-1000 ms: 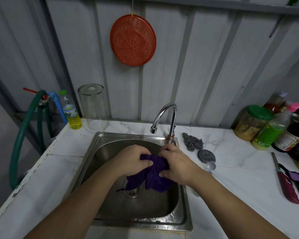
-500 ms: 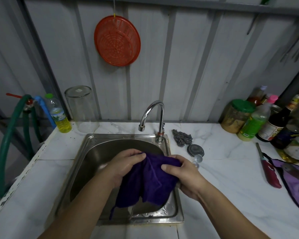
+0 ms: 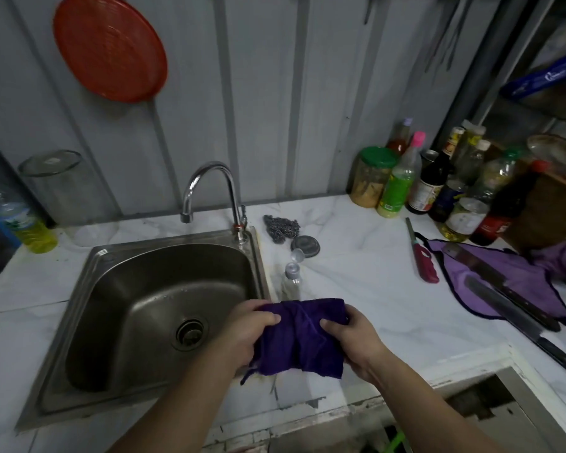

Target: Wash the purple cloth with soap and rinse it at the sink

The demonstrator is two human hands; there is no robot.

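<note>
a: where's the deep purple terry cloth (image 3: 303, 338) right now?

b: bunched and hanging between both hands, over the white marble-look counter (image 3: 373, 289) just to the right of the stainless steel sink (image 3: 118, 308), not over the basin. the left hand (image 3: 245, 331) has its grip clenched on the cloth's left edge, thumb on top; the right hand (image 3: 347, 338) grips the right edge the same way.

a: so is the washing done?

b: hard to say. i see no suds on the cloth or in the basin, and no water coming from the curved chrome tap (image 3: 209, 191). the basin looks wet around the drain, so some water has likely run.

a: any soap nearby?

b: a small clear bottle with its grey flip cap open (image 3: 293, 276) stands just beside the sink rim, right behind the cloth. that may be the soap, though i can't read it.

a: what's left, then?

b: my guess: either soaping is about to start, or the rinse is over and only wringing remains. these hands alone don't settle it.
</note>
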